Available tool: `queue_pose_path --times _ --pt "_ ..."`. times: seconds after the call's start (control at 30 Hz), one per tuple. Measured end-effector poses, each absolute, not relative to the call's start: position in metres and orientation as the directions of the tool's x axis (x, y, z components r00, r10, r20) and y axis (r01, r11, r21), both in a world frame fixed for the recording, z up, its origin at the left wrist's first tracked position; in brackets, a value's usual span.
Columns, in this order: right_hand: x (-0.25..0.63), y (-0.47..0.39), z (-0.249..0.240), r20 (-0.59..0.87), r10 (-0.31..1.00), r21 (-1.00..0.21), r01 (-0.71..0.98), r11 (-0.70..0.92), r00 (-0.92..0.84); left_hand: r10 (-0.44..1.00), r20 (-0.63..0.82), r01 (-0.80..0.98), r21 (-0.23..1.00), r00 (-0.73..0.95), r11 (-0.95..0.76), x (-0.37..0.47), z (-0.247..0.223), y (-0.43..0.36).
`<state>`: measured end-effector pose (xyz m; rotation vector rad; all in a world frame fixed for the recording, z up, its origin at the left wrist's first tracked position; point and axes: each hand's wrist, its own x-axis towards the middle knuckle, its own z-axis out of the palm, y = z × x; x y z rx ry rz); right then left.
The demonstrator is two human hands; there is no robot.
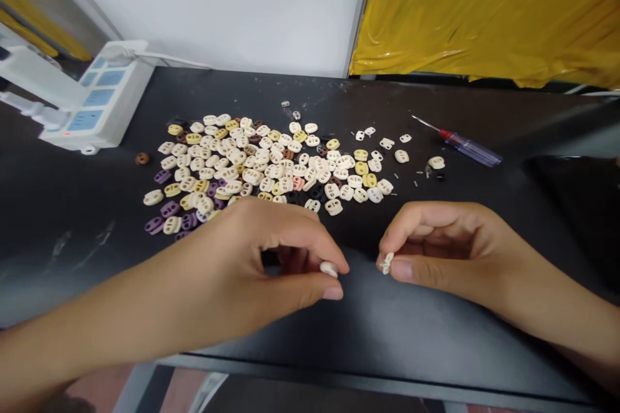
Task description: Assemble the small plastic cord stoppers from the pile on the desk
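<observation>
My left hand (290, 251) pinches a small off-white cord lock part (329, 268) between thumb and forefinger, above the near part of the table. Across a short gap, my right hand (436, 251) grips a cream cord lock piece (387, 263) at its thumb and fingertips. A thin metallic bit, perhaps a spring, shows on that piece, though it is too small to be sure. Beyond the left hand spreads a pile of two-hole cord locks (252, 175), mostly cream, with some yellow, purple, brown and black ones.
A screwdriver (472, 147) with a clear purple handle lies at the back right. Several loose parts and tiny springs are scattered near a cream cord lock (436, 162). At the left stands a white power strip (109, 100). A dark flat object (576, 206) rests at the right edge.
</observation>
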<state>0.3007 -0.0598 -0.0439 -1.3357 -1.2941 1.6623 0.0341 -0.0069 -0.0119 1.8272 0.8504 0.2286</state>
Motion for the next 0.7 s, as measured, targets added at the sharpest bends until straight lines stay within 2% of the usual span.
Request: queue_pose_path --times 0.13,0.27,0.7 --pt "0.297 -0.062 -0.043 -0.292 0.907 -0.956 0.057 -0.289 -0.303 0.651 -0.264 0.377 0.925 0.711 -0.036 0.048 -0.024 -0.006" --pt "0.295 -0.064 -0.044 -0.257 0.917 -0.965 0.025 -0.262 -0.306 0.619 -0.334 0.375 0.925 0.711 0.067 0.054 -0.029 -0.009" --pt "0.293 -0.065 -0.046 -0.248 0.923 -0.969 0.062 -0.240 -0.295 0.606 -0.310 0.352 0.935 0.733 0.052 0.059 -0.034 -0.012"
